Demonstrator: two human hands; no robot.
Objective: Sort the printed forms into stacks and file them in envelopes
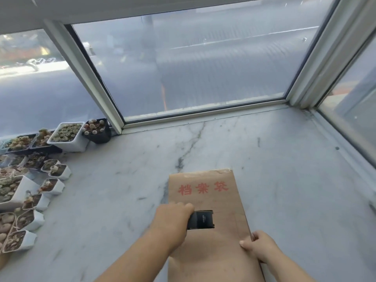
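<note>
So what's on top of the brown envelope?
A black device sits on the brown envelope, gripped by the left hand. The right hand pinches the envelope's right edge. Whatever is inside the envelope is hidden.

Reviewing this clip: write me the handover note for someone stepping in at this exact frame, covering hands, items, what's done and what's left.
Left hand: grips a small black device, held over the envelope; what the device is cannot be told.
Right hand: pinches the envelope's right edge, steadying it.
Brown envelope: lies flat on the marble sill, red printed characters facing up, top end toward the window.
Printed forms: none visible; whether any are already inside cannot be told.
Done: one envelope laid out.
Left: locate the forms, sort into stacks, file. Small plant pots crowd the sill's left side.
</note>
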